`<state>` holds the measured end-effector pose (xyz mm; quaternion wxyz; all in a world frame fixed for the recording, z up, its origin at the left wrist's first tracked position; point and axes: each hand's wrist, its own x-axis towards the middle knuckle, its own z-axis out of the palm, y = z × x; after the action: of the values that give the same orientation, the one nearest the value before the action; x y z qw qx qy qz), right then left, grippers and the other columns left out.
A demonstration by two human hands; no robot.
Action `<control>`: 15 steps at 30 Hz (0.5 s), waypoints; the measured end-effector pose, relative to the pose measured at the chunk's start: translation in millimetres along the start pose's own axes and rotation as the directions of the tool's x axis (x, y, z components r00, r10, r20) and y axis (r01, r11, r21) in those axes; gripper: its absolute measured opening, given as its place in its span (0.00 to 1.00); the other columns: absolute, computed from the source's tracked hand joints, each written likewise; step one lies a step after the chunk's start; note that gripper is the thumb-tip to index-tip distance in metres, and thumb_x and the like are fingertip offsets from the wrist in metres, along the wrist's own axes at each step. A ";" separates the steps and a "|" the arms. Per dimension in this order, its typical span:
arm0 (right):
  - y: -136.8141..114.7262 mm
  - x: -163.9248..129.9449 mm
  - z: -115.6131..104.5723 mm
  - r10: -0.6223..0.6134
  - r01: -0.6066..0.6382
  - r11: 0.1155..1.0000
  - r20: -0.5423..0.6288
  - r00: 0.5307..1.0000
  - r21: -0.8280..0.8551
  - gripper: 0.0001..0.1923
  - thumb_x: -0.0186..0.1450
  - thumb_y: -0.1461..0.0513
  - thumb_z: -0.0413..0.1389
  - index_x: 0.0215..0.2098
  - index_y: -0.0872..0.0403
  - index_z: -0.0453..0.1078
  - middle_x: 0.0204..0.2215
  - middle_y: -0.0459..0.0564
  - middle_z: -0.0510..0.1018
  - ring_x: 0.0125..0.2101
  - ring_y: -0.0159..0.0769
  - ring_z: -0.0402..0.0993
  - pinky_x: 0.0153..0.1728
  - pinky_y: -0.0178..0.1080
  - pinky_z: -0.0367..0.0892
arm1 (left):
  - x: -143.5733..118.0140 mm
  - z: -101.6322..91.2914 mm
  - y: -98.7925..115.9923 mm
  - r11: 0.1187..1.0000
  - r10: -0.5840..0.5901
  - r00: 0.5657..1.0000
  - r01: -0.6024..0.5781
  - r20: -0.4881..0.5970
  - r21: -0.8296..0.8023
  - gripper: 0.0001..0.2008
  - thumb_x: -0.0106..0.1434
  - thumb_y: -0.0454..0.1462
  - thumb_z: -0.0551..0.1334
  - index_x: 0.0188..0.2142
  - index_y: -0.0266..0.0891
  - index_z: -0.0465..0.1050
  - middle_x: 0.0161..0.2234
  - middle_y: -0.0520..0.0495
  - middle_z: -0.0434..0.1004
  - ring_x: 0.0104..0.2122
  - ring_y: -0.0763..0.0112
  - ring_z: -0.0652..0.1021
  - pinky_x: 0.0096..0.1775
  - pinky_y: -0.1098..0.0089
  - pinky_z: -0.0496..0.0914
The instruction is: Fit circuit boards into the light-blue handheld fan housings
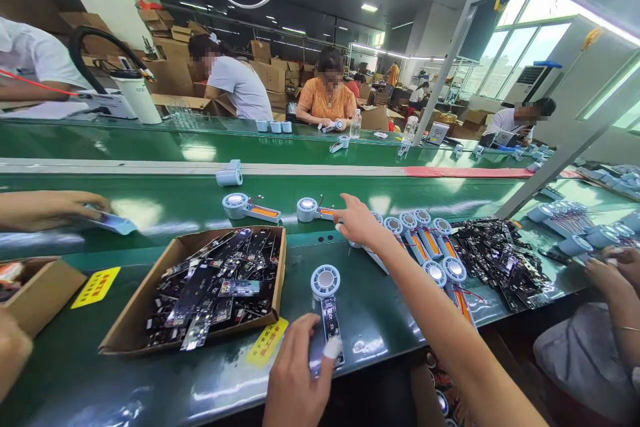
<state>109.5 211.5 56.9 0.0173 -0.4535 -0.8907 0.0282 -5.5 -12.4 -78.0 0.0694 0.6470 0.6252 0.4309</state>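
Green bench [380,307] carries a cardboard box [145,307]; fan units [425,240]; loose circuit boards [500,260].

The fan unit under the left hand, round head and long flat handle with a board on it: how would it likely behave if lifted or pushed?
The fan unit lies flat, so it probably slides rather than rolls. Its round head looks bulkier than the handle, so it is likely head-heavy when lifted. The left hand presses an exposed circuit board, which seems fragile.

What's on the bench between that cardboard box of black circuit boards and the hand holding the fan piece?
In the head view, only a yellow label lies on the green table between the cardboard box and the left hand.
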 end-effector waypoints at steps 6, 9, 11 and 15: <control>-5.4 74.6 18.6 -0.041 0.061 0.996 0.290 0.956 -0.060 0.12 0.64 0.64 0.65 0.47 0.53 0.76 0.58 0.55 0.71 0.58 0.50 0.67 0.57 0.55 0.65 | -8.3 26.3 -11.7 0.956 0.152 0.988 -0.143 -0.018 0.255 0.21 0.62 0.41 0.61 0.54 0.39 0.67 0.53 0.34 0.76 0.49 0.50 0.79 0.47 0.53 0.76; -6.1 92.4 28.6 -0.027 0.058 0.995 0.326 0.945 -0.086 0.15 0.69 0.59 0.61 0.51 0.56 0.72 0.54 0.54 0.74 0.52 0.45 0.73 0.52 0.52 0.71 | -9.5 30.9 -37.5 0.937 0.233 0.972 -0.212 -0.042 0.276 0.21 0.63 0.36 0.57 0.56 0.37 0.66 0.49 0.37 0.80 0.47 0.55 0.81 0.47 0.58 0.77; -8.0 103.4 34.3 -0.040 0.067 0.995 0.307 0.951 -0.078 0.14 0.71 0.58 0.59 0.51 0.56 0.72 0.53 0.54 0.74 0.50 0.44 0.74 0.51 0.51 0.71 | -10.5 34.0 -51.3 0.920 0.292 0.954 -0.259 -0.073 0.292 0.21 0.65 0.33 0.55 0.58 0.35 0.65 0.47 0.38 0.81 0.46 0.58 0.82 0.45 0.62 0.77; -22.0 128.5 44.3 -0.075 0.079 0.997 0.231 0.970 -0.006 0.16 0.72 0.54 0.57 0.52 0.56 0.71 0.51 0.54 0.75 0.50 0.43 0.74 0.51 0.51 0.71 | -14.0 48.3 -55.6 0.907 0.324 0.931 -0.256 -0.169 0.334 0.20 0.67 0.32 0.52 0.58 0.36 0.66 0.47 0.38 0.82 0.46 0.59 0.82 0.47 0.62 0.76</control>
<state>13.7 301.0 14.8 -0.0883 -0.4123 -0.9038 0.0733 -14.0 8.7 -149.4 -0.1667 0.6841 0.5844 0.4033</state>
